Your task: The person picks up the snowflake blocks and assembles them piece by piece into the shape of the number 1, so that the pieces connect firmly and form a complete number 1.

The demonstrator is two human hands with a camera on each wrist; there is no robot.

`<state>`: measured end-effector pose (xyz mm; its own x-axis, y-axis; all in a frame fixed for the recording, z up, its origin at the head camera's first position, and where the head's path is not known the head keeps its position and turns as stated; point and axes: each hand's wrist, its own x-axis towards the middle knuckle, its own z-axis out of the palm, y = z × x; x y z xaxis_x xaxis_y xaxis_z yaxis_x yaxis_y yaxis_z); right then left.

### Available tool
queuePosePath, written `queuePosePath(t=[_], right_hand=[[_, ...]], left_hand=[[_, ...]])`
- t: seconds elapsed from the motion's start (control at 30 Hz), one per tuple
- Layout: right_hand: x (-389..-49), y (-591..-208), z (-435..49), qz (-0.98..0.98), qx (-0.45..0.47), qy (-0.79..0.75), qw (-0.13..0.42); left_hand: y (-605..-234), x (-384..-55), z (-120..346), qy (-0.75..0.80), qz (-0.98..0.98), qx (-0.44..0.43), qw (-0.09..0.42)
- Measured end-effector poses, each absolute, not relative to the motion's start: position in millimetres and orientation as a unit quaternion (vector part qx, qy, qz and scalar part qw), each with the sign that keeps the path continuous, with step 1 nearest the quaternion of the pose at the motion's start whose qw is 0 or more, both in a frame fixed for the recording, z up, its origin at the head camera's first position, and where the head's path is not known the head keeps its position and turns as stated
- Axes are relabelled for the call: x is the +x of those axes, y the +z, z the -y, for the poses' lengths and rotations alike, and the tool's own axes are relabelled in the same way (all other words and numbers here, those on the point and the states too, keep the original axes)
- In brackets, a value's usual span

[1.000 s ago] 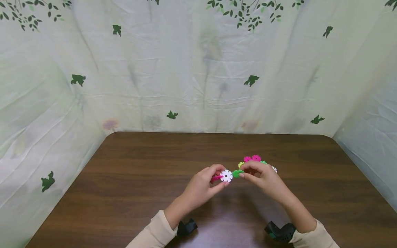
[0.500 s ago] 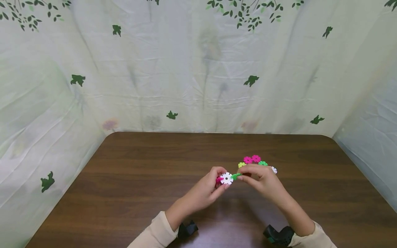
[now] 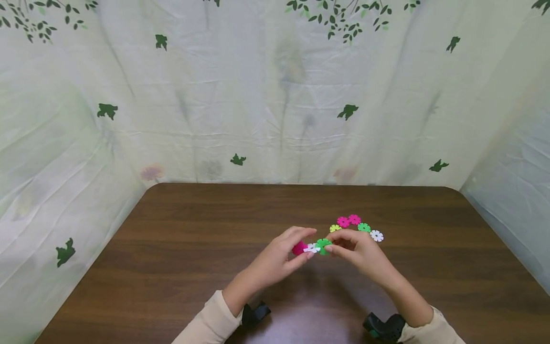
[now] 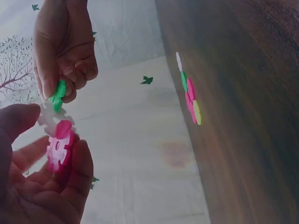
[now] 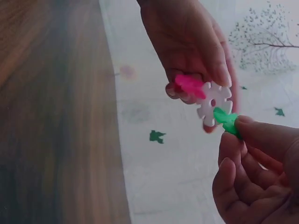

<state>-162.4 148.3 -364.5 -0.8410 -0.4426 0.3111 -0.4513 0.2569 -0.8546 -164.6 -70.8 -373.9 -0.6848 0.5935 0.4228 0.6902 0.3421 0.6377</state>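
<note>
A short chain of notched flower-shaped discs hangs between my hands: a pink disc (image 4: 60, 151), a white disc (image 5: 214, 101) and a green disc (image 3: 323, 246), slotted edge to edge. My right hand (image 3: 365, 251) pinches the green disc between thumb and forefinger. On the other side, my left hand (image 3: 275, 260) holds the pink and white end, its thumb at the white disc's edge and its curled fingers behind the pink one. In the head view the left forefinger stands off the chain. Part of the pink disc is hidden by the left hand.
Beyond the right hand, a row of discs lies on the brown table (image 3: 206, 224): a yellow disc (image 3: 335, 229), two pink discs (image 3: 354, 220), a green disc (image 3: 364, 227) and a white disc (image 3: 376, 235). A leaf-patterned curtain (image 3: 258, 95) surrounds the table's back and sides.
The chain has turned: the green disc now faces the head camera and the white one appears more edge-on. The left forefinger has lifted away. More of the tabletop white disc shows.
</note>
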Motion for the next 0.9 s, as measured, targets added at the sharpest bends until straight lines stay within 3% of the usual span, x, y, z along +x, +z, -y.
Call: queuePosePath(t=[0.1,0.3,0.4,0.77,0.9], right_hand=[[-163,-368,-147,0.774,0.267,0.573,-0.027],[-162,-371,-143,0.744,0.247,0.617,-0.069],[-161,-370,-142,0.741,0.251,0.618,-0.073],[-177,-373,-185,0.808,0.198,0.553,0.037],[-187,-384,-208,0.847,0.164,0.503,0.053]], left_hand=[[-375,-163,68,-0.406,0.813,-0.41,0.079],[-381,-160,59,-0.343,0.819,-0.409,0.212],[-383,-159,57,-0.337,0.816,-0.4,0.247],[-381,-164,63,-0.354,0.807,-0.391,0.264],[-381,-165,64,-0.356,0.808,-0.388,0.264]])
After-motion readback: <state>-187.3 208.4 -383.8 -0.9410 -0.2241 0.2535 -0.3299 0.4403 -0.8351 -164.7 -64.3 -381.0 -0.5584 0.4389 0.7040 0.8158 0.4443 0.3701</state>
